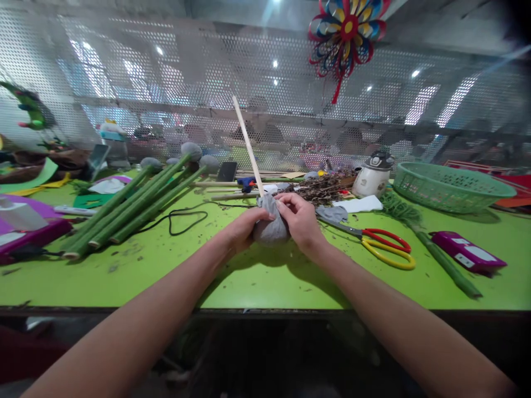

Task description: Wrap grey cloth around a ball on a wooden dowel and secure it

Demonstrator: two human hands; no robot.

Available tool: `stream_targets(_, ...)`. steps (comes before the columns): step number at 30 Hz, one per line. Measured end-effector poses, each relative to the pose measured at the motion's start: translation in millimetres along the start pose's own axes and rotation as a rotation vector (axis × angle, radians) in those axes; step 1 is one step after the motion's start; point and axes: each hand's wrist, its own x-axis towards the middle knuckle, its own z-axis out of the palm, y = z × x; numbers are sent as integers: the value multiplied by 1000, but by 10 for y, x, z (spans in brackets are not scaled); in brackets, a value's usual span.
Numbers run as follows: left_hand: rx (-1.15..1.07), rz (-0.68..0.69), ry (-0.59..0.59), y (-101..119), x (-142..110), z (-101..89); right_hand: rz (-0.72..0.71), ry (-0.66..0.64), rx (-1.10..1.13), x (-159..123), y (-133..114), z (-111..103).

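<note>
The left hand (245,225) is holding the near-centre grey bundle (271,231) from its left side, its grip pressing the thumb into the gathered neck. The right hand (302,221) is holding the same neck from the right, its grip pinching the cloth between thumb and fingers. A pale stick (248,143) is rising out of the neck, leaning left at its top. The bundle is hanging just above the green surface (174,282). Green stems with grey round heads (136,204) are lying to the left, scissors (385,246) are lying to the right, and a green basket (452,190) is standing at far right
</note>
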Motion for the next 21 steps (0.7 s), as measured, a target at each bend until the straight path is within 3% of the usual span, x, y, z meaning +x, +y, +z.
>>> stream_targets(5, 18, 78, -1, 2, 36, -50, 27, 22, 82, 2, -21, -32)
stream_targets(8, 28, 97, 19, 30, 40, -69, -43, 22, -108, 18, -62, -76)
stream_targets(12, 49, 123, 45, 35, 47, -71, -113, -78, -390, 40, -122, -119)
stream_targets(17, 96, 139, 35, 19, 47, -36, -138, -117, -410, 57, -131, -130)
stream_targets(21, 99, 154, 26, 25, 50, -23, -186, -55, -404, 28, -138, -117)
